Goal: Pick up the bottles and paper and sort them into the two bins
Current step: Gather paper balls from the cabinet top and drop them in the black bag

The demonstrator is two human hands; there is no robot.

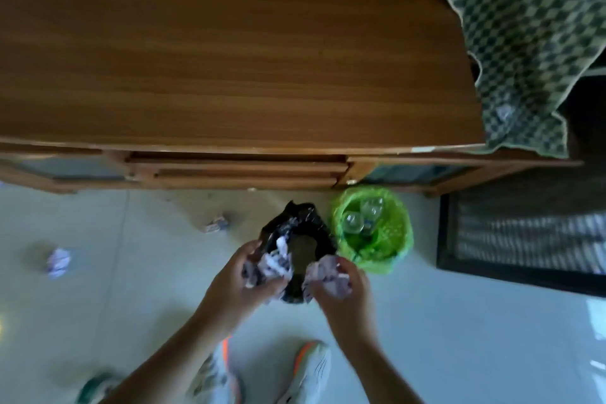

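A black-lined bin (296, 226) stands on the pale floor, with a green-lined bin (398, 226) just to its right. Clear plastic bottles (362, 218) lie inside the green one. My left hand (239, 285) grips a crumpled paper ball (270, 267) over the black bin's near left rim. Over its near right rim my right hand (344, 295) grips another crumpled paper ball (324, 275). Two more paper balls lie on the floor to the left: one (217, 223) close to the cabinet, another (59, 262) farther left.
A wide wooden cabinet (229, 52) with drawers fills the top, right behind the bins. A checked green cloth (531, 43) hangs over its right end. A dark-framed grille (524, 243) lies at the right. My white and orange shoes (308, 374) are below.
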